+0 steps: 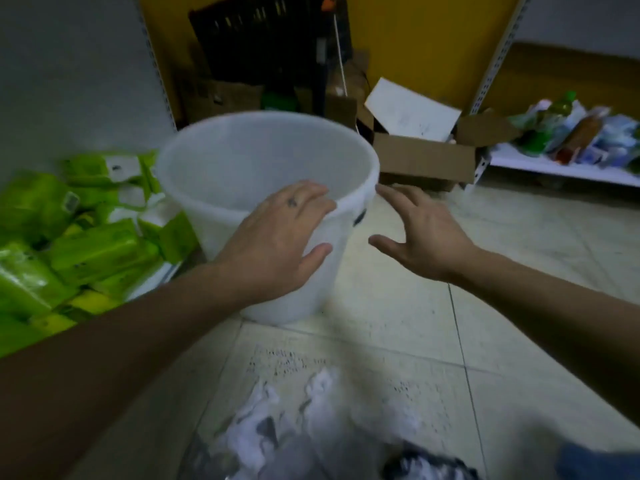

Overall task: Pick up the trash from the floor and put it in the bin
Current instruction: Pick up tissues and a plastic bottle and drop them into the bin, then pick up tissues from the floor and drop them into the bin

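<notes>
A white translucent plastic bin [242, 161] stands upright on the tiled floor at centre left. My left hand [280, 237] grips its near rim, fingers over the edge and thumb on the outer wall. Just right of the bin hovers my right hand [422, 233], its fingers spread, holding nothing and apart from the rim. Crumpled white paper trash [277, 420] lies on the floor at the bottom, in front of me, blurred.
Green and white tissue packs [86, 244] are piled at the left beside the bin. An open cardboard box [426, 161] sits behind it on the right. Dark crates [263, 53] lean on a yellow panel. A low white shelf [554, 168] with packaged goods runs at far right.
</notes>
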The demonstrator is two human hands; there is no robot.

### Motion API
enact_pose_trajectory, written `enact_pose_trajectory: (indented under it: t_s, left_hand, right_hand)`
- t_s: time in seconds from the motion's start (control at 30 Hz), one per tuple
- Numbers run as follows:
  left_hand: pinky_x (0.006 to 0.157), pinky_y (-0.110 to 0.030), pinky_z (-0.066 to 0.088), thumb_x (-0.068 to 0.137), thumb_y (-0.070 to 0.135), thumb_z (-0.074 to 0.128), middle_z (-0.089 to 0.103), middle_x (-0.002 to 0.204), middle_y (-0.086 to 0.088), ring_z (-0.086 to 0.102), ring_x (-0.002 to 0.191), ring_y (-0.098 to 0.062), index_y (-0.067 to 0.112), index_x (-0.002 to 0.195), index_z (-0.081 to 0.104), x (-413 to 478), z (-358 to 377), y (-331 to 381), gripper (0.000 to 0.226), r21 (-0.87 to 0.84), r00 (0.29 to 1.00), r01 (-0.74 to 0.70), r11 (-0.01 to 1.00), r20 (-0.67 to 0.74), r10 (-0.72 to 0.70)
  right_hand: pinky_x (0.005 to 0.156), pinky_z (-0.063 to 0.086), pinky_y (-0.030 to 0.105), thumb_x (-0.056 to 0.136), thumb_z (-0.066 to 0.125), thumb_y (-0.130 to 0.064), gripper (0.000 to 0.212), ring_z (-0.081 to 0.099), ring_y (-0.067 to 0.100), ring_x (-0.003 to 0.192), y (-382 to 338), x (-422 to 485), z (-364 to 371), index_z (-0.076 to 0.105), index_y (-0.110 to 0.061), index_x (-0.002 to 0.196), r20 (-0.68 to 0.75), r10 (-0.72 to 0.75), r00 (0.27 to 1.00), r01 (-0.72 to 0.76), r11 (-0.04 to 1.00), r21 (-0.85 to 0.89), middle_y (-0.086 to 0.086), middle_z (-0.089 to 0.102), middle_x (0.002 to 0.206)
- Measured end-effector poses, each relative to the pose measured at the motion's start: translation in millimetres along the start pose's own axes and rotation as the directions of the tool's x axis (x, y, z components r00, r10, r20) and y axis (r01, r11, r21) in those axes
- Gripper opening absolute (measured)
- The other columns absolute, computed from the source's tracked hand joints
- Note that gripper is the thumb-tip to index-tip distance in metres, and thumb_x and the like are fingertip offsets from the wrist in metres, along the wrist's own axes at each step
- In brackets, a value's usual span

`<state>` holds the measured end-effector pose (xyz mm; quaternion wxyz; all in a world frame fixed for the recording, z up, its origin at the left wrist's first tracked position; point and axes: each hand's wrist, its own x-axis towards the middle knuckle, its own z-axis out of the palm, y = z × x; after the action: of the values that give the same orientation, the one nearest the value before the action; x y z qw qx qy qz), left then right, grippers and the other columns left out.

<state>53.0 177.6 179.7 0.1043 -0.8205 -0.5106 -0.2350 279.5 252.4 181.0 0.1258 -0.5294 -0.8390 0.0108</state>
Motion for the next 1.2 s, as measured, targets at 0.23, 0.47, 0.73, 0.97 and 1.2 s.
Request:
enact_pose_trajectory:
  t_s: [0.23, 0.47, 0.73, 0.97, 1.2]
  left_hand:
    - [0.110, -0.041, 0.028, 0.081, 0.037, 0.064, 0.059, 0.129, -0.013, 0.052, 0.121, -0.031, 0.011, 0.123, 0.058, -80, 90, 43, 0.049, 0.066, 0.889, -0.356, 0.932, 0.330, 0.316]
    - [0.106, -0.045, 0.032, 0.087, 0.044, 0.051, 0.031, 0.152, -0.011, 0.034, 0.134, -0.031, 0.026, 0.139, 0.038, -143, 177, 81, 0.057, -0.003, 0.744, 0.325, 0.946, 0.617, -0.254]
    - [0.104, -0.046, 0.031, 0.091, 0.040, 0.042, 0.035, 0.146, -0.015, 0.035, 0.129, -0.031, 0.022, 0.135, 0.046, -160, 221, 98, 0.048, 0.135, 0.529, 0.409, 0.903, 0.771, -0.355]
    - [0.095, -0.040, 0.035, 0.089, 0.021, 0.054, 0.056, 0.123, -0.005, 0.053, 0.108, -0.023, 0.018, 0.124, 0.055, -147, 228, 91, 0.035, 0.173, 0.630, 0.467, 0.867, 0.623, -0.463]
    - [0.074, -0.031, 0.051, 0.083, 0.000, 0.059, 0.068, 0.100, -0.005, 0.062, 0.085, -0.023, 0.020, 0.106, 0.065, -122, 191, 86, 0.031, -0.130, 0.785, 0.533, 0.836, 0.444, -0.432]
  right_hand:
    - [0.109, 0.035, 0.046, 0.085, 0.062, -0.051, 0.079, 0.039, 0.030, 0.136, 42, -114, 107, 0.024, -0.030, 0.150, 0.453, 0.133, 0.882, -0.122, 0.991, -0.055, 0.011, 0.034, 0.154]
    - [0.099, 0.044, 0.042, 0.081, 0.064, -0.052, 0.075, 0.051, 0.030, 0.121, 46, -164, 175, 0.035, -0.029, 0.146, 0.632, 0.222, 0.742, -0.271, 0.962, -0.020, 0.011, 0.047, 0.139]
    - [0.090, 0.049, 0.045, 0.070, 0.062, -0.060, 0.082, 0.049, 0.032, 0.116, 22, -185, 216, 0.038, -0.019, 0.137, 0.686, 0.284, 0.670, -0.323, 0.944, -0.075, 0.014, 0.043, 0.130]
    - [0.071, 0.045, 0.031, 0.093, 0.048, -0.026, 0.026, 0.062, 0.029, 0.096, 30, -177, 223, 0.067, -0.015, 0.108, 0.583, 0.307, 0.752, -0.392, 0.920, 0.021, 0.012, 0.063, 0.109]
    - [0.047, 0.040, 0.025, 0.092, 0.050, -0.033, 0.033, 0.060, 0.020, 0.057, 32, -167, 202, 0.062, -0.022, 0.064, 0.444, 0.341, 0.829, -0.493, 0.820, 0.291, -0.004, 0.061, 0.054]
